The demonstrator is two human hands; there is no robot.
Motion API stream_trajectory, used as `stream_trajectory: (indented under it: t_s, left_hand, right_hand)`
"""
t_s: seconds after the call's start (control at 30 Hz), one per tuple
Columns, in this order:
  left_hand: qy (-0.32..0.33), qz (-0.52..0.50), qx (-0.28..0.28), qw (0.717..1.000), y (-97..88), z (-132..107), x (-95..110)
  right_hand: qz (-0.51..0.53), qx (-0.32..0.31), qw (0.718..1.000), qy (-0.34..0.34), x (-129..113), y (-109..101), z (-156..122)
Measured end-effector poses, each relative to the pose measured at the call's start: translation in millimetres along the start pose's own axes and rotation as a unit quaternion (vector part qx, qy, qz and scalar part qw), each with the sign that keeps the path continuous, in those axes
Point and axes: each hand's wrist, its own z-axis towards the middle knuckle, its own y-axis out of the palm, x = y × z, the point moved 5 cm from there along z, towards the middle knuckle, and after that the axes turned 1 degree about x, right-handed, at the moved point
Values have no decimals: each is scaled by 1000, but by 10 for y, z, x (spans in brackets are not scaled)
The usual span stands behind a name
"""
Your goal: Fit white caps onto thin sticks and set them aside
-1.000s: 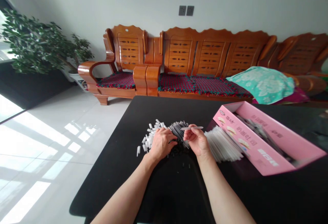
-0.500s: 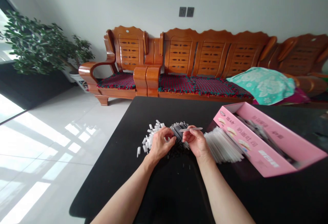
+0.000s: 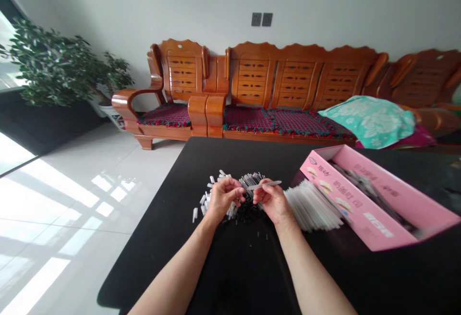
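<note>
My right hand (image 3: 272,202) pinches a thin white stick (image 3: 265,185) between thumb and fingertips, holding it level above the table. My left hand (image 3: 224,199) is raised just beside it, fingertips curled together; anything in them is too small to tell. Below my left hand lies a pile of short white tubes (image 3: 211,195). A heap of thin dark rods (image 3: 248,212) sits between my hands, partly hidden by them. To the right lies a bundle of translucent white straws (image 3: 311,205). A pink cardboard box (image 3: 360,195) holds dark-tipped sticks.
Everything lies on a black table (image 3: 230,276), whose left edge drops to a tiled floor (image 3: 72,209). Behind it stand a wooden sofa (image 3: 288,89) with woven cushions, a teal towel (image 3: 370,120) and a potted plant (image 3: 54,65).
My left hand has lifted off the white tubes, its fingers now curled upward. My right hand and its stick have shifted slightly left. The view has tilted a little.
</note>
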Motion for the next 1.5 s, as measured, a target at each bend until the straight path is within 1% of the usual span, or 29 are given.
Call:
stream_trajectory:
  t_s: [0.2,0.33,0.5,0.73,1.03,1.5]
  left_hand:
    - [-7,-58,10,998,-24,-2,-46]
    - [-15,-67,20,997,-42,0,-59]
    - [-21,-77,11,997,-16,5,-52]
    - [-26,-74,3,997,-8,7,-70]
    - [-28,-68,-5,997,-6,13,-103]
    - [-24,-41,-17,999,-6,15,-103]
  right_hand:
    - [-7,16,1000,-8,-20,-11,2]
    - [-18,23,999,-15,-24,-23,5]
    - [-36,23,999,-15,-9,-36,7]
    - [-49,27,998,-14,-3,-64,13]
    - [-64,39,997,-1,-15,-4,-9]
    - [-85,36,996,1,-32,34,-16]
